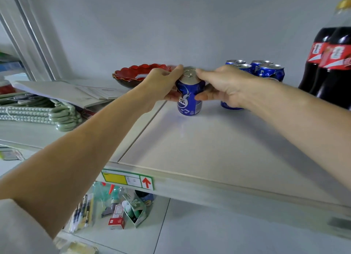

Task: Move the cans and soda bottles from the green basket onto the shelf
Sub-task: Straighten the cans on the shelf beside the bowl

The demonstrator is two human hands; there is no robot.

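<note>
While upright, the blue can (189, 96) sits between both hands (161, 83) (224, 84).

Two bare forearms reach in from the lower corners, ending in the left hand (161, 84) and the right hand (225, 86). No rings, watch or bracelet show on either. A light grey short sleeve (20, 229) covers the left upper arm; the cloth looks plain and unmarked.

I see bright, even, cool light with soft shadows on the shelf (209, 149). Wide-angle bending curves the edges, and the soda bottles (330, 63) look smeared, the foreground slightly blurred.
</note>
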